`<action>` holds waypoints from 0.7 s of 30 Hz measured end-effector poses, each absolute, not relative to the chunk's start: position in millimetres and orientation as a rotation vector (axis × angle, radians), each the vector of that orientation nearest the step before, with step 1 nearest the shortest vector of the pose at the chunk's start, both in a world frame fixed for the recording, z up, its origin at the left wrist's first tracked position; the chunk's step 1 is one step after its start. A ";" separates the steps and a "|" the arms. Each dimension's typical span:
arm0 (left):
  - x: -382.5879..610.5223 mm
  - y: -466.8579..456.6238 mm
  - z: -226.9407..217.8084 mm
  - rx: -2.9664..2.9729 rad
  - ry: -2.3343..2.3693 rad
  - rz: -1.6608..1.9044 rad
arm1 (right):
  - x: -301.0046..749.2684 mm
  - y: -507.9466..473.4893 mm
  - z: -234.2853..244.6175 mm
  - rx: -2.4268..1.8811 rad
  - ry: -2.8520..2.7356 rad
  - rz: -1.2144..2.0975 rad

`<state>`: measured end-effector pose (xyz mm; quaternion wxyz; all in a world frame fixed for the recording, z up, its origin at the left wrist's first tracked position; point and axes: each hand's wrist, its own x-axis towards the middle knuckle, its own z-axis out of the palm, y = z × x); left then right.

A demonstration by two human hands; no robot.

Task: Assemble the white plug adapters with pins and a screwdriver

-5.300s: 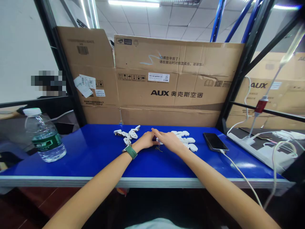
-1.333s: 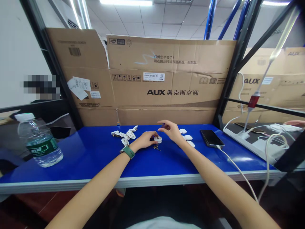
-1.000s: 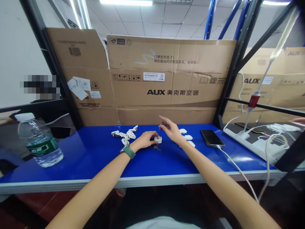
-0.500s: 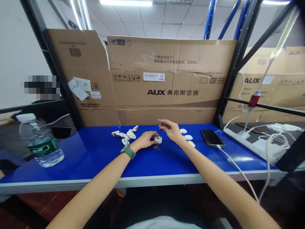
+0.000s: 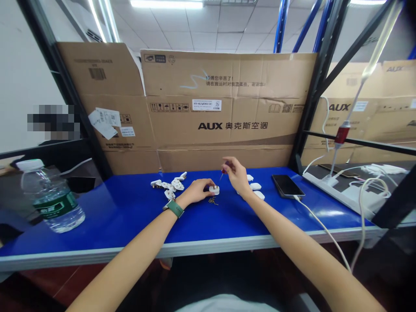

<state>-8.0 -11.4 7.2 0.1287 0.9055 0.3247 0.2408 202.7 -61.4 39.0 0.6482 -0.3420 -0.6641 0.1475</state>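
My left hand (image 5: 199, 190) rests on the blue table and grips a small white plug (image 5: 214, 190) between thumb and fingers, its metal prongs pointing up. My right hand (image 5: 237, 175) is raised just to the right of the plug, closed around a small screwdriver (image 5: 222, 171) with a dark red handle. Its thin shaft slants down to the left, apart from the plug. In front of the plug lies a little heap of brass-coloured screws (image 5: 212, 201). Several white plug parts (image 5: 169, 186) lie loosely left of my left hand. Several white covers (image 5: 256, 186) sit beyond my right wrist.
A black phone (image 5: 287, 186) with a white cable lies at the right, near a white power strip (image 5: 338, 195). A water bottle (image 5: 53, 201) stands at the left. Cardboard (image 5: 227, 143) walls off the back. A person (image 5: 52, 123) is behind at the far left.
My right hand has lifted the screwdriver up and away from the plug, a little to the right. My left hand still holds the plug in place. The view has shifted slightly.
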 end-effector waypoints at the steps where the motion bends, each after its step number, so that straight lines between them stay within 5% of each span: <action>1: -7.9 -11.8 7.8 2.643 0.957 0.696 | 204.2 -61.2 39.4 -0.798 -1.496 0.297; 16: -27.0 -14.4 31.6 2.624 1.844 0.774 | 208.7 -56.5 23.3 -1.266 -2.361 0.139; 21: -54.4 -16.8 51.6 2.439 2.286 0.542 | 206.7 -58.8 21.3 -1.395 -2.425 0.099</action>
